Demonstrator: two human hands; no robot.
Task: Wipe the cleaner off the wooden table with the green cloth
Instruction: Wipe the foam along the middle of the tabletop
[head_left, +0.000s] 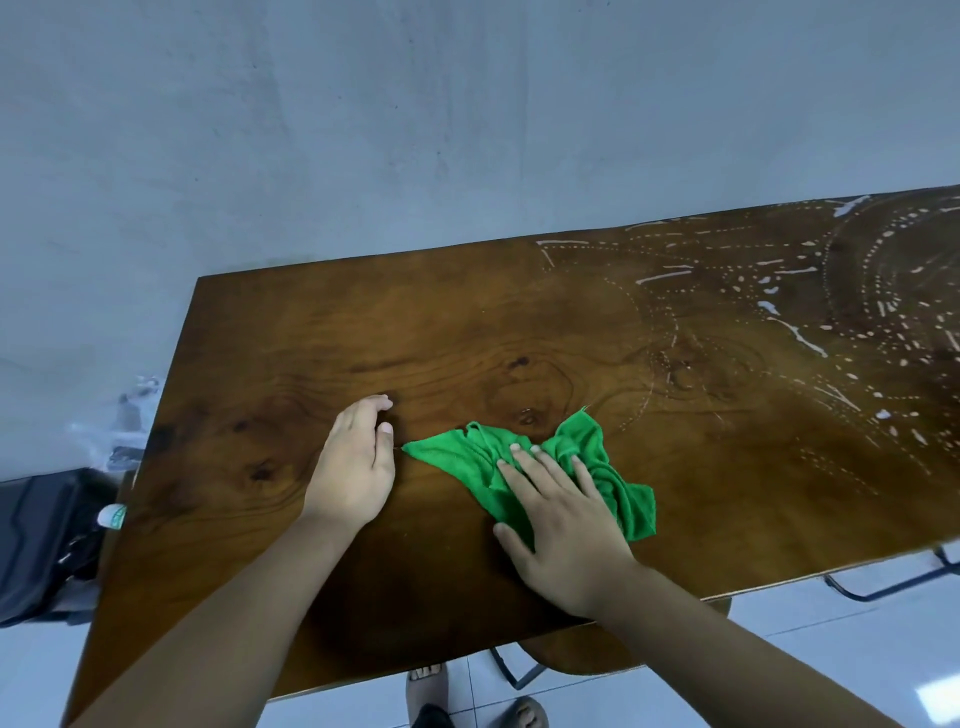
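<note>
Plainly the right hand (563, 530), grip spread flat, presses the green cloth (626, 499); cleaner streaks (857, 322) lie to its far right.

Green cloth (587, 452), brown-grained table (363, 332), perhaps white-streaked.

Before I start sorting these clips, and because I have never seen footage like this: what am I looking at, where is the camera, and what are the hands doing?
There is no machine here. This is one picture from a camera worn on a person's head, looking forward and down, so both arms are the wearer's own. The surface is a wooden table against a grey wall. The right hand lies flat, fingers straight, pressing a crumpled green cloth onto the wood. The left hand rests on the wood just left of the cloth and holds nothing. White streaks and dots of cleaner cover the table's far right part; none shows around the hands.
</note>
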